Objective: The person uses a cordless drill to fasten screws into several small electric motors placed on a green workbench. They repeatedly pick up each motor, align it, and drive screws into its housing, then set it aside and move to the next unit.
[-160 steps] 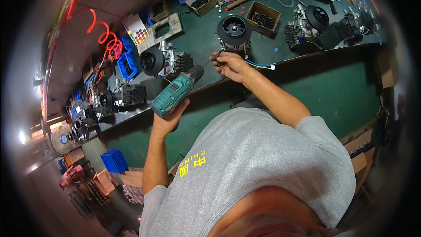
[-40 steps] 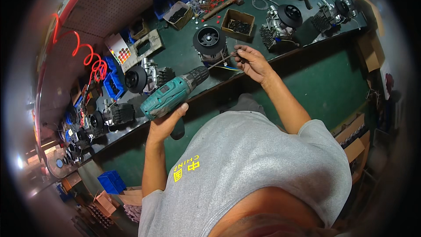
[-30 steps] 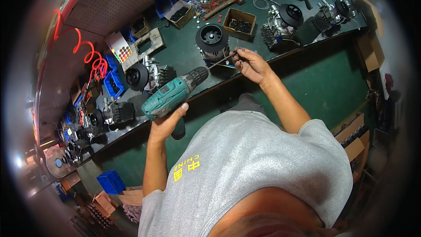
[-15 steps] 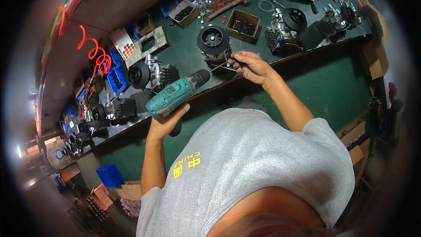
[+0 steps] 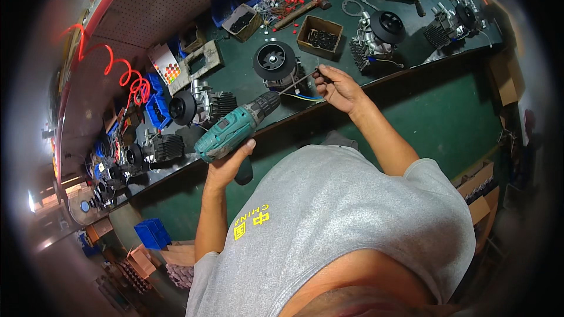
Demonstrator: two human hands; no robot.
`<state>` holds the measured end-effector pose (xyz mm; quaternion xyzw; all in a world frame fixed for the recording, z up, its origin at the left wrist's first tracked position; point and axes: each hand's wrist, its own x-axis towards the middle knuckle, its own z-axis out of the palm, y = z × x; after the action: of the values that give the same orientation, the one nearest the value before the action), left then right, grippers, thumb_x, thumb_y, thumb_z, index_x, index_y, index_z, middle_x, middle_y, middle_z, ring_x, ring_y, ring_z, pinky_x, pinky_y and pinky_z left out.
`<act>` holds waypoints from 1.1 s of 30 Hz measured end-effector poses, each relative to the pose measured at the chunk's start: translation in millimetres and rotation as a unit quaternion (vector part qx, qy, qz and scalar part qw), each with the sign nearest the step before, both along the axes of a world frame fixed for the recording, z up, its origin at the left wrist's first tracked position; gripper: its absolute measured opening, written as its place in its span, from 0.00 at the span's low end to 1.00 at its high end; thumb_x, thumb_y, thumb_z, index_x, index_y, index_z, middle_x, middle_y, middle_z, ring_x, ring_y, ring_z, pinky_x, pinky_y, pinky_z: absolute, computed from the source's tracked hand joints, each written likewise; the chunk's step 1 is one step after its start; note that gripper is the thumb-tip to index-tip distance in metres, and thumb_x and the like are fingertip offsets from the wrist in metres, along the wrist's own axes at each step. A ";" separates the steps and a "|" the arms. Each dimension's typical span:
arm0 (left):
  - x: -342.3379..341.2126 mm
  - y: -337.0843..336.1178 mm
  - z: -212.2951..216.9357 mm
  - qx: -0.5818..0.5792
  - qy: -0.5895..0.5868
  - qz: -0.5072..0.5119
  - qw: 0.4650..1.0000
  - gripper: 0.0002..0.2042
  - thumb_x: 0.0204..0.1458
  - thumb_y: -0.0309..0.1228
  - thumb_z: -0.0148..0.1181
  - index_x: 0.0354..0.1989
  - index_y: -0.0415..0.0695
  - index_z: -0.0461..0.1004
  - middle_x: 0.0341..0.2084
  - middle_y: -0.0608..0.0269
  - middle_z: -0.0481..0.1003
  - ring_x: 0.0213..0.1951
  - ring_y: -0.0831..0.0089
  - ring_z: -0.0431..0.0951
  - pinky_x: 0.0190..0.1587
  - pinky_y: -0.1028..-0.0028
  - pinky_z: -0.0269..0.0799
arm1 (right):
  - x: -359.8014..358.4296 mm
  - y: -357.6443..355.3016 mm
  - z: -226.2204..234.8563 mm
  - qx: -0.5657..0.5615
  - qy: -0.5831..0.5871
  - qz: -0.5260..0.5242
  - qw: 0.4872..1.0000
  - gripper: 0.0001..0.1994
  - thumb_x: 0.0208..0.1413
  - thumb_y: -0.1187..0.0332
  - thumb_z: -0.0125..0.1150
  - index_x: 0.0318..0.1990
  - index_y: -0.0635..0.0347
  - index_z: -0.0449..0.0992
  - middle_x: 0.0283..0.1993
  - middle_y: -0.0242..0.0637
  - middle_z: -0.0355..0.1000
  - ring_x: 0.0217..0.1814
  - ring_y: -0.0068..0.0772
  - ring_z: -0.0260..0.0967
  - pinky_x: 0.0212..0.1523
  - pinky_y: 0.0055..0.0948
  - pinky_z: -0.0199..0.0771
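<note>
My left hand (image 5: 229,164) is wrapped round the grip of a teal and black cordless drill (image 5: 227,132), which points up to the right. Its long thin bit (image 5: 295,83) reaches to the fingertips of my right hand (image 5: 339,89). Those fingers are pinched together with something small and dark at the bit's tip, too small to name. Just beyond the bit stands a small engine (image 5: 274,61) with a black fan wheel on top. Blue and yellow wires (image 5: 306,97) trail from its near side toward the bench edge.
A box of small black parts (image 5: 320,36) stands behind my right hand, a hammer (image 5: 302,12) beyond it. More engines line the bench: one left (image 5: 202,103), one right (image 5: 379,35), others at both ends. A red coiled hose (image 5: 120,70) hangs at the left.
The view has shifted slightly. My right fingers and the bit's tip have moved a little away from the engine's right side. My left hand keeps its hold on the drill.
</note>
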<state>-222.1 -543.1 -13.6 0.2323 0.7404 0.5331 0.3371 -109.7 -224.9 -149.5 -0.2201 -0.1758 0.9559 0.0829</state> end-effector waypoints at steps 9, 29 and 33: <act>10.2 3.5 6.5 0.013 -0.109 0.075 0.991 0.19 0.51 0.30 0.70 0.51 0.39 0.74 0.38 0.59 0.79 0.33 0.72 0.78 0.40 0.69 0.77 | 13.6 20.7 14.7 0.062 0.012 0.090 0.994 0.06 0.64 0.68 0.61 0.45 0.59 0.76 0.40 0.34 0.75 0.32 0.16 0.67 0.29 0.15 0.70; -59.0 102.7 104.4 -0.185 0.363 -0.259 0.876 0.17 0.47 0.32 0.70 0.46 0.43 0.79 0.38 0.54 0.82 0.40 0.56 0.82 0.46 0.62 0.77 | -40.8 0.3 -30.4 0.493 -0.083 0.167 0.850 0.14 0.61 0.72 0.54 0.51 0.64 0.79 0.29 0.28 0.75 0.25 0.15 0.63 0.24 0.17 0.62; -63.1 112.3 104.3 -0.205 0.371 -0.275 0.863 0.17 0.46 0.34 0.70 0.44 0.44 0.78 0.38 0.53 0.81 0.41 0.53 0.81 0.46 0.61 0.76 | -38.9 -2.0 -29.6 0.486 -0.087 0.174 0.852 0.15 0.61 0.73 0.54 0.53 0.65 0.78 0.30 0.29 0.74 0.25 0.15 0.62 0.24 0.18 0.61</act>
<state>-285.2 -430.8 90.7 0.5325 0.8095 0.1298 0.2103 -148.6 -226.9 -179.1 -0.1998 -0.6603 0.7239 -0.0043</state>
